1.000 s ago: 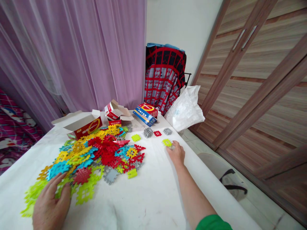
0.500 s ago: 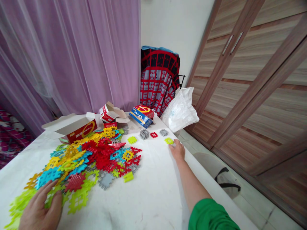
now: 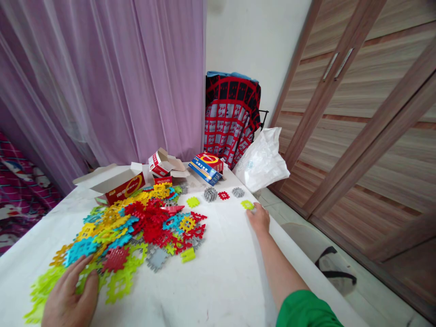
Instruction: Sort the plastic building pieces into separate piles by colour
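At the right side of the white-covered table, my right hand [image 3: 259,219] has its thumb and fingers closed at the edge of a lime-green interlocking plastic piece [image 3: 247,205]. The piece appears to lie flat on the table. My left hand [image 3: 72,293] is open at the lower left, fingers stretched over the near part of the pile. Under and around it are lime-green pieces [image 3: 121,284], a blue piece [image 3: 81,250] and a dark red piece [image 3: 116,259]. A red heap [image 3: 153,222] forms the pile's middle. Beyond my right hand lie a grey piece [image 3: 238,192], a small red piece [image 3: 224,195] and a grey stack [image 3: 210,195].
Opened cartons stand along the back: a red one [image 3: 124,188], a smaller red-and-white one [image 3: 160,164] and a blue-and-red one [image 3: 206,169]. A white plastic bag [image 3: 264,163] sits at the far right corner. A wooden wardrobe [image 3: 350,118] rises to the right.
The whole view has shifted slightly, so everything appears a little further right and lower. Both hands keep nearly the same places relative to the pieces.
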`<state>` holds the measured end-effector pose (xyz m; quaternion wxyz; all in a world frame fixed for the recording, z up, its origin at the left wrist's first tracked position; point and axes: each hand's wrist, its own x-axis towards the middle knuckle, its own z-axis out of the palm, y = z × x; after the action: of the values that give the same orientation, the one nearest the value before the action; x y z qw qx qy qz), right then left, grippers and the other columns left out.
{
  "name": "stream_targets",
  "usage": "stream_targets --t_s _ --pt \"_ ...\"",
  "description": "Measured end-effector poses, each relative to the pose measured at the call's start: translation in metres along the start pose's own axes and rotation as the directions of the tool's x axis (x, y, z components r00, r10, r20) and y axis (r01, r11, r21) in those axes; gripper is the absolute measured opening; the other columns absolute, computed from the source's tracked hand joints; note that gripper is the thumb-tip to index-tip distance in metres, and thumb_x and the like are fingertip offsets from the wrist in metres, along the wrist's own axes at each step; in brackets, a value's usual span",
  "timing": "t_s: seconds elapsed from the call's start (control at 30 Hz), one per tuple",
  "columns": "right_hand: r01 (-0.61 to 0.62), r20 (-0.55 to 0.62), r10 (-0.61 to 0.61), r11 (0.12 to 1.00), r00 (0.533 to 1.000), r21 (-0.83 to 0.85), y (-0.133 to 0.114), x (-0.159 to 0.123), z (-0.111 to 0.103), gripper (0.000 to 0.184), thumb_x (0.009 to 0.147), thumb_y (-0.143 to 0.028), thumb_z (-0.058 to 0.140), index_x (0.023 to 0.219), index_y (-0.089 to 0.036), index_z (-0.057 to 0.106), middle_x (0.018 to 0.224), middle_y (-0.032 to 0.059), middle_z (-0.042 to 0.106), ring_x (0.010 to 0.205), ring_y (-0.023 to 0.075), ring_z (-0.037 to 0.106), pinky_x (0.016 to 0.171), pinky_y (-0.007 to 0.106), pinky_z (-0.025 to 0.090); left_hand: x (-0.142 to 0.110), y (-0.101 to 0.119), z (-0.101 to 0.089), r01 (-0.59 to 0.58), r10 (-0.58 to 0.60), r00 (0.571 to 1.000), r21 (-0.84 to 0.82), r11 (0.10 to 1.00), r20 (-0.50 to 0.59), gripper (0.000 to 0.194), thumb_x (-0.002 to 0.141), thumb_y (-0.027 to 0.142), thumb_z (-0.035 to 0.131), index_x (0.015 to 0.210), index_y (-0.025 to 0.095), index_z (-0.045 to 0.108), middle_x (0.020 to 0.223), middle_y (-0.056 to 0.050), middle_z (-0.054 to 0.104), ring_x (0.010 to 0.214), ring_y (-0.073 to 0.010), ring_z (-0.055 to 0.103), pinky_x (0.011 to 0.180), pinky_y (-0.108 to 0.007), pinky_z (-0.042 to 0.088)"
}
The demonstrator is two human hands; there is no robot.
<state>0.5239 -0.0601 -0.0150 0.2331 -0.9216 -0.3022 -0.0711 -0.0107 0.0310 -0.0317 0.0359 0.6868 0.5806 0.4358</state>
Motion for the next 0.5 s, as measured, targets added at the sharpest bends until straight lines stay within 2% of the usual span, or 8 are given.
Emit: stream_targets --t_s 0.07,0.23,0.4,0.5 --pt "0.008 -0.003 -0.008 1.000 1.000 -0.012 0.002 0.001 0.002 0.046 0.086 -0.031 0.055 0.129 -0.015 0.058 0.120 0.0122 0.067 0.107 0.0257 0.059 0.093 0.033 0.041 0.001 0.009 -0.004 0.027 -0.028 1.000 0.011 1.000 0.006 0.038 0.085 0.050 0.044 0.112 0.031 0.061 0.119 -0.005 0.067 0.114 -0.0323 0.063 0.099 -0.055 0.051" --pt "0.006 -0.041 -0.005 1.000 0.999 0.019 0.006 0.002 0.007 0.050 0.084 -0.035 0.055 0.128 -0.012 0.058 0.117 0.0161 0.067 0.105 0.0283 0.059 0.091 0.037 0.043 0.002 0.016 -0.005 0.058 -0.059 0.998 0.046 0.997 0.016 0.048 0.086 0.052 0.040 0.111 0.020 0.065 0.122 -0.014 0.067 0.113 -0.0320 0.063 0.096 -0.051 0.052" --pt "0.086 -0.183 -0.060 0.987 0.981 0.134 0.010 -0.004 0.011 0.038 0.080 -0.028 0.049 0.110 -0.012 0.068 0.108 0.0168 0.069 0.099 0.0294 0.060 0.090 0.040 0.045 0.002 0.011 0.000 0.090 -0.090 0.996 0.031 0.995 -0.018 0.048 0.086 0.051 0.039 0.112 0.021 0.065 0.122 -0.012 0.068 0.115 -0.0297 0.063 0.099 -0.049 0.051" --pt "0.210 -0.304 -0.125 0.940 0.944 0.268 -0.001 -0.019 0.019 0.032 0.077 -0.025 0.046 0.097 -0.015 0.070 0.102 0.0143 0.071 0.096 0.0280 0.061 0.088 0.041 0.047 0.002 0.010 0.002 0.085 -0.084 0.996 0.018 0.996 -0.027 0.047 0.087 0.050 0.039 0.112 0.021 0.065 0.121 -0.011 0.069 0.114 -0.0287 0.064 0.098 -0.047 0.052"
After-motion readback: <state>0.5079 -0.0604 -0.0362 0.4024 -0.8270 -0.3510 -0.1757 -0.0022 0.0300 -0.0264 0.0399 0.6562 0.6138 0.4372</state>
